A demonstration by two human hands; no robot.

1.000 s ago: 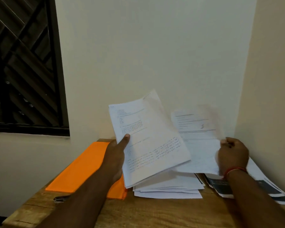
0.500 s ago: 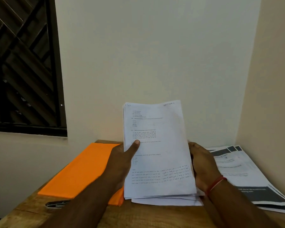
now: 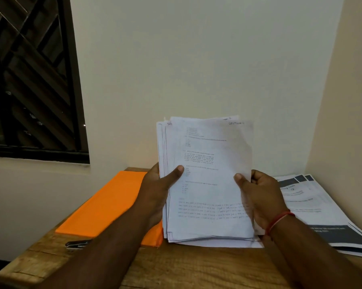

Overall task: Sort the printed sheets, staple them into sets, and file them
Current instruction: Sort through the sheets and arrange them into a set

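Both hands grip one stack of printed sheets [image 3: 207,180], held nearly upright between them with its lower edge down at the wooden counter [image 3: 176,268]. The left hand [image 3: 157,190] wraps the stack's left edge, thumb pressed flat on the top page. The right hand [image 3: 259,197] clamps the right edge, thumb in front, fingers curled behind. An orange folder [image 3: 107,203] lies just left of the left hand, a stapler [image 3: 76,244] beside that forearm. Dark-banded printed booklets [image 3: 322,215] lie right of the right hand.
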